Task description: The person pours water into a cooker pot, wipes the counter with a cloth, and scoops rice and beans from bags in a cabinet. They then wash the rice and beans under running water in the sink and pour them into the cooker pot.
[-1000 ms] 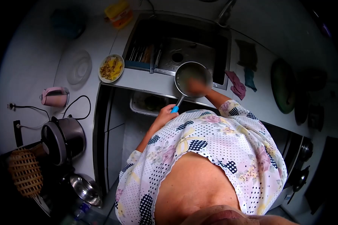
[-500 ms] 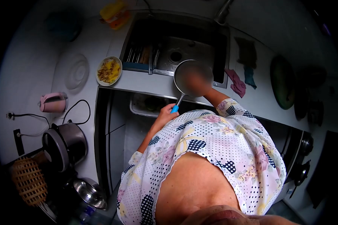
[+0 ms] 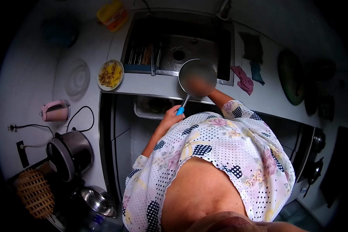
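Note:
A round grey pan [image 3: 187, 70] with a pale rim and a blue-gripped handle [image 3: 180, 111] is held over the front edge of the sink. Closed around the blue grip is my left hand [image 3: 171, 117], low in front of the counter. My right hand [image 3: 197, 86] reaches over from the right and lies within the pan's round outline. Its fingers are smeared, so their shape, and whether they hold anything, cannot be made out. Behind the pan is the steel sink [image 3: 168, 72], with utensils standing in its left part.
A plate of yellow and brown food [image 3: 110, 75] sits left of the sink. A pink cloth [image 3: 242, 80] and a teal cloth [image 3: 256, 73] lie to its right. A pink kettle [image 3: 55, 110], a cooker [image 3: 70, 154] and a steel bowl [image 3: 98, 201] stand at left.
The view has shifted slightly. The pan has tipped or moved a little up and left, with my right hand still at it. My left hand keeps its hold on the handle.

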`<state>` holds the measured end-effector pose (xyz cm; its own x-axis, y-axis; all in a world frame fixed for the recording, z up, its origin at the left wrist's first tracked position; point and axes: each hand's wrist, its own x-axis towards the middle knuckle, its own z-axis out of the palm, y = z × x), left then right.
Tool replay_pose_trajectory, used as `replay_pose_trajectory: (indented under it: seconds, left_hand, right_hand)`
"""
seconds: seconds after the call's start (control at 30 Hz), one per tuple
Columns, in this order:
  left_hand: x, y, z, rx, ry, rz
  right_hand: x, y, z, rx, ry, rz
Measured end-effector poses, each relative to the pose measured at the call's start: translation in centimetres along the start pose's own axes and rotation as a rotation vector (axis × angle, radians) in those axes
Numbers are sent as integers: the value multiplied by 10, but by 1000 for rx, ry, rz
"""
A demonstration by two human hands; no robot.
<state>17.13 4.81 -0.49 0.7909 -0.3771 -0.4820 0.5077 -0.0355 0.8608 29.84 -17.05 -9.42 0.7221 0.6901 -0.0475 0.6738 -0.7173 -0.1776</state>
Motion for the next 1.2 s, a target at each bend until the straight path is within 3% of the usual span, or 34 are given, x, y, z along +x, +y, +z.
replay_pose_trajectory:
  seconds: [0.1,0.27,0.37,0.47,0.67,0.7,0.8,0.9,1.0,1.1,1.2]
  left_hand:
    - [-9,9,7,8,32,-4]
    - [-12,4,10,-8,64,18]
    - [-13,0,15,38,86,54]
    - [-17,-2,19,16,72,26]
    - [-22,9,33,-6,88,-1]
    - [-24,14,36,7,96,-5]
    - [-32,27,48,5,135,11]
    - [-37,36,66,-8,159,27]
    - [-41,38,84,-65,170,30]
    - [-44,43,109,-212,156,30]
    - [-34,46,125,-262,125,39]
  right_hand:
    - [4,2,-12,0,256,0]
    - [-4,1,-23,-18,379,224]
    - [1,2,-21,67,55,436]
    - [-14,-1,-14,-29,6,372]
    - [-3,19,23,198,126,20]
    - [0,15,3,199,16,7]
    - [1,8,-20,73,320,-194]
    - [-2,8,-48,-390,568,-307]
    - [-23,3,-111,536,535,-46]
    - [-28,26,-112,361,281,158]
    - [-42,36,-118,317,200,333]
